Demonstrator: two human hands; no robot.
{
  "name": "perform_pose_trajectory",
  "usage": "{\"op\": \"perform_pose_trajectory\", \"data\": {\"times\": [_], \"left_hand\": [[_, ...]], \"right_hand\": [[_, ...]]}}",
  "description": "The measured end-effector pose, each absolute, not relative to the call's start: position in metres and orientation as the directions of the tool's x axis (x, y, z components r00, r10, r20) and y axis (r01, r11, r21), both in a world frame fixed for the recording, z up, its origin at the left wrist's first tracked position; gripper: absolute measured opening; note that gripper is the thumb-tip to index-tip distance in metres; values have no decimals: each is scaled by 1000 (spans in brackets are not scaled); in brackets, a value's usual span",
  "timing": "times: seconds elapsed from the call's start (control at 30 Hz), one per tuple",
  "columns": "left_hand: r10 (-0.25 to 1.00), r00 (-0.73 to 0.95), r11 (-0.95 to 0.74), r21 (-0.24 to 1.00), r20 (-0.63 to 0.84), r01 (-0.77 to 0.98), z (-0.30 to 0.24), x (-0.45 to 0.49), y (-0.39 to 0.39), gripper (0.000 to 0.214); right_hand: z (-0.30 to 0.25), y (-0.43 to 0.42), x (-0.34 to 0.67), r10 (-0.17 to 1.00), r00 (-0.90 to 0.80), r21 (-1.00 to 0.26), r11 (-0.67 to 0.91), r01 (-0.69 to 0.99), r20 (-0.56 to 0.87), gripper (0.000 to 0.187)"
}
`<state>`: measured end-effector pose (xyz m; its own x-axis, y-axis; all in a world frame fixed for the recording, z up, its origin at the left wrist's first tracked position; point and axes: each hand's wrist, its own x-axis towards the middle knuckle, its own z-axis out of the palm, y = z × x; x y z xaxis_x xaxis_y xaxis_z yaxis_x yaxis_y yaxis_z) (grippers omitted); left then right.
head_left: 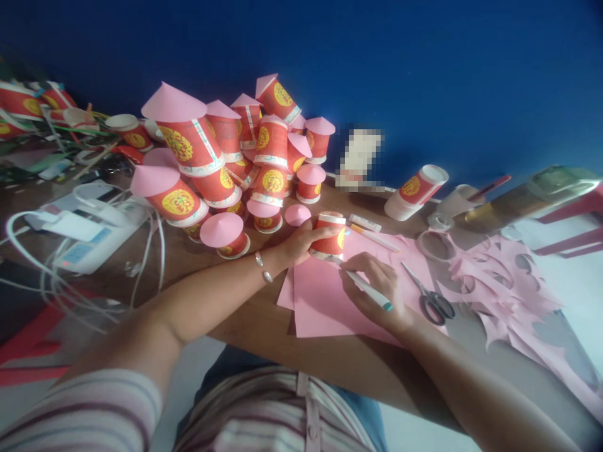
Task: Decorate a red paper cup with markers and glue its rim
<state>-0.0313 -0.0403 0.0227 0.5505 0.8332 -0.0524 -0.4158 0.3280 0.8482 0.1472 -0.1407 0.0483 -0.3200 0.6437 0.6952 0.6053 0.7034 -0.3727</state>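
My left hand [301,242] is wrapped round a red paper cup [330,242] that stands upside down on a sheet of pink paper [325,301]. My right hand [377,289] grips a white pen [372,292] with a teal end, its tip on the pink paper at the cup's rim. Both forearms reach over the brown table [264,314].
A heap of red cups with pink cone lids [226,163] rises behind the hands. Scissors [431,298] lie right of my right hand, with pink paper scraps [499,289] beyond. A tape roll [436,245], another cup [417,188], a white device with cables [89,232] at left.
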Motion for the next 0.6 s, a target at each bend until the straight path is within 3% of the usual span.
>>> {"op": "perform_pose_trajectory", "data": {"times": [0.6], "left_hand": [[822, 566, 398, 772, -60, -496, 25, -32, -37, 48]], "right_hand": [[45, -141, 146, 600, -347, -388, 764, 515, 721, 16]]}}
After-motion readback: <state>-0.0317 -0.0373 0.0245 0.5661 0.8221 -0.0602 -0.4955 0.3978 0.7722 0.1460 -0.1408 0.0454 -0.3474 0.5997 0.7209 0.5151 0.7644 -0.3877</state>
